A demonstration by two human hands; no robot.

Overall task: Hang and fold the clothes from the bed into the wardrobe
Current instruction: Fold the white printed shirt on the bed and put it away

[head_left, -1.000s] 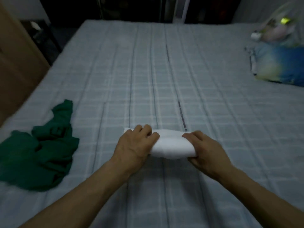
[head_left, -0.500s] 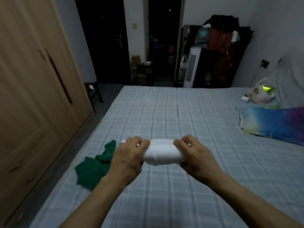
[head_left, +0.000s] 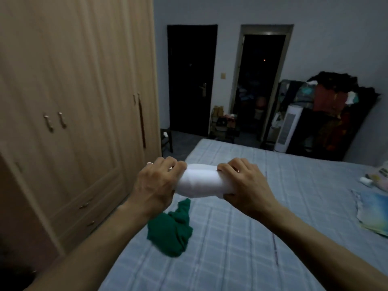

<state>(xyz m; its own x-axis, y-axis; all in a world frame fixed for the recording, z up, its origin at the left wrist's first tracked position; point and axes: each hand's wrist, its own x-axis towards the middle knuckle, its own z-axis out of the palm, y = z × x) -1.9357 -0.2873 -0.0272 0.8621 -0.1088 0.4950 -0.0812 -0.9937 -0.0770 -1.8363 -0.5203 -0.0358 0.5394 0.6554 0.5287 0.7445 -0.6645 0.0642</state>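
A folded white garment (head_left: 200, 182), rolled into a thick bundle, is held in the air above the bed (head_left: 262, 238). My left hand (head_left: 156, 185) grips its left end and my right hand (head_left: 244, 185) grips its right end. Below my left forearm a crumpled green garment (head_left: 171, 232) lies near the bed's left edge. The tall wooden wardrobe (head_left: 73, 101) stands to the left, its doors closed.
A blue and yellow cloth (head_left: 373, 213) lies at the bed's right side, with small items behind it. Two dark doorways (head_left: 260, 85) open in the far wall. A white heater (head_left: 286, 129) and a rack piled with clothes (head_left: 333, 110) stand beyond the bed.
Both hands have lifted the white bundle off the bed and carried it up and left. My view has risen from the bed toward the wardrobe and far wall.
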